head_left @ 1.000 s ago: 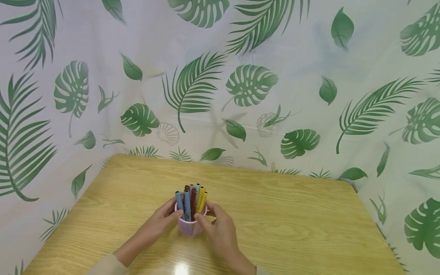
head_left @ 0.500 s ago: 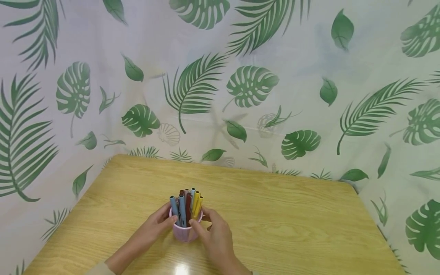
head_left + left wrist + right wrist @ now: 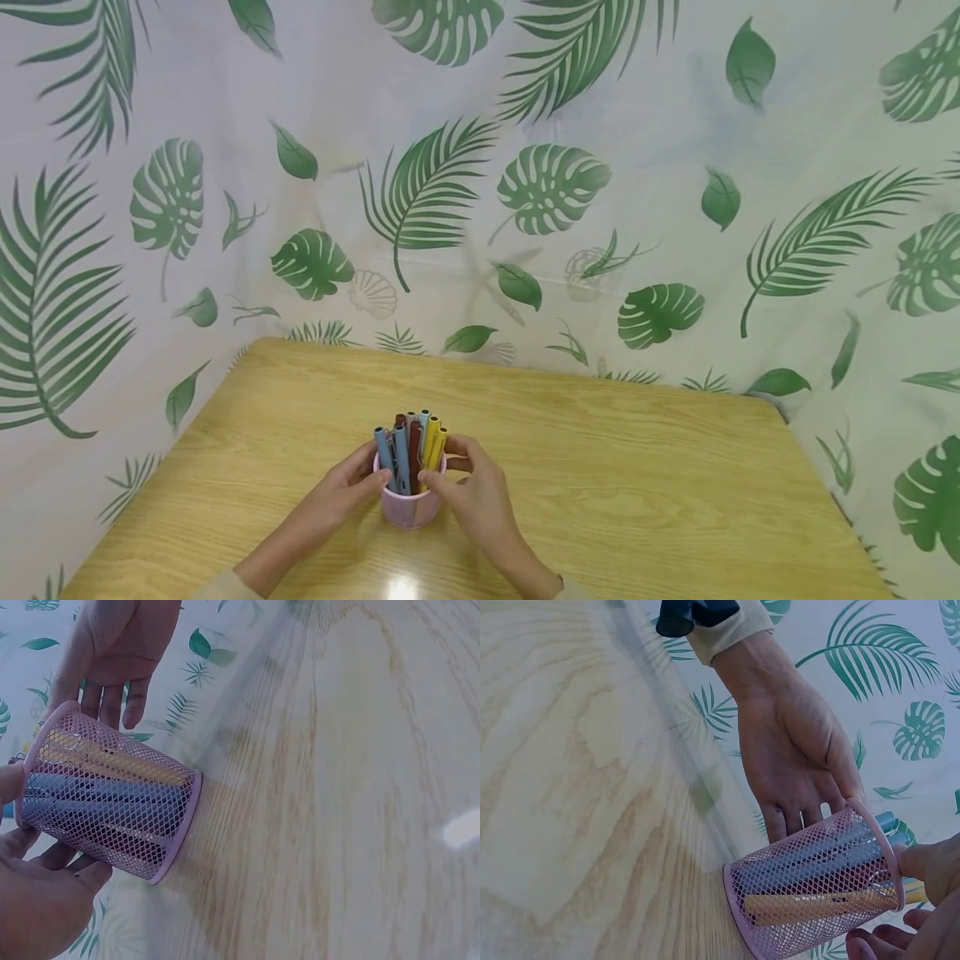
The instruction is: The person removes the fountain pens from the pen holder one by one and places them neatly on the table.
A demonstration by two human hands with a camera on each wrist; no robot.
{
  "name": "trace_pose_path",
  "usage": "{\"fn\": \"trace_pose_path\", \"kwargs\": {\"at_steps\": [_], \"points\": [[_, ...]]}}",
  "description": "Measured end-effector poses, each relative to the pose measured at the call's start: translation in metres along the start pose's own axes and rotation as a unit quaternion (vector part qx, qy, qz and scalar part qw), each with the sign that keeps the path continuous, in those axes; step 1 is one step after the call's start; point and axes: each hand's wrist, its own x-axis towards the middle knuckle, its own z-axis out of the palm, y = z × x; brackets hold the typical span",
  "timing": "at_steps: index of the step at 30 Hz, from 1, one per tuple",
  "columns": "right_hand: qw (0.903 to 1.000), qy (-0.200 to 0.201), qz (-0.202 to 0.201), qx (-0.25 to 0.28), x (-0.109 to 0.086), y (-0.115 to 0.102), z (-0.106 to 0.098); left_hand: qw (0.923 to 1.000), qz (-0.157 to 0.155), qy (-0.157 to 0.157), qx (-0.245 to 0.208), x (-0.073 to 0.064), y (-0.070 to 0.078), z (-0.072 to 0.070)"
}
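Note:
A pink mesh pen cup [image 3: 409, 508] stands upright on the wooden table, packed with several pens: blue ones [image 3: 402, 458], dark red ones [image 3: 415, 450] and yellow ones [image 3: 433, 442]. My left hand [image 3: 341, 496] grips the cup's left side, thumb at the front of the rim and fingers around behind. From the right, my right hand [image 3: 476, 492] holds the rim, its thumb at the front and fingers toward the far side. The left wrist view shows the cup's mesh wall [image 3: 112, 795] between both hands. In the right wrist view the right fingers [image 3: 881, 941] curl beside the cup.
The light wooden table [image 3: 637, 483] spreads out around the cup. Behind it and along both sides hangs a white cloth [image 3: 562, 292] printed with green leaves. A bright light reflection [image 3: 402, 587] shows on the tabletop near the front.
Both hands have shifted the cup slightly left and closer to me, with the pens in it. The right hand's fingers have spread a little at the rim.

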Motion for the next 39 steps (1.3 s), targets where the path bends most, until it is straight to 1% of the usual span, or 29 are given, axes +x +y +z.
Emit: {"fn": "trace_pose_path", "kwargs": {"at_steps": [6,11,15,20,24,31,33,36,39], "points": [[0.9995,0.024,-0.022,0.009,0.011,0.006,0.002,0.9999,0.001,-0.012,-0.004,0.000,0.000,-0.001],[0.9991,0.029,-0.029,0.013,0.018,0.007,0.002,0.9999,0.001,-0.014,-0.006,0.000,0.000,-0.002],[0.9992,0.032,-0.019,0.010,0.021,0.007,0.002,0.9999,0.003,-0.014,-0.006,0.000,0.000,-0.002],[0.9992,0.035,-0.012,0.015,0.021,0.006,0.002,0.9999,0.000,-0.010,-0.006,-0.001,0.000,-0.002],[0.9990,0.038,-0.006,0.025,0.020,0.004,0.002,0.9998,-0.003,-0.014,-0.011,0.000,0.000,-0.001],[0.9972,0.057,-0.005,0.048,0.020,-0.001,-0.002,0.9999,-0.002,-0.011,-0.010,-0.001,0.000,-0.001],[0.9971,0.061,-0.003,0.045,0.021,-0.002,-0.004,0.9999,-0.002,-0.009,-0.009,-0.001,0.000,-0.001],[0.9970,0.059,0.006,0.050,0.023,-0.003,-0.008,0.9999,-0.005,-0.006,-0.009,-0.002,0.001,-0.001],[0.9963,0.049,0.012,0.069,0.025,-0.003,-0.014,0.9999,-0.003,-0.007,-0.010,-0.002,0.002,-0.001]]}}
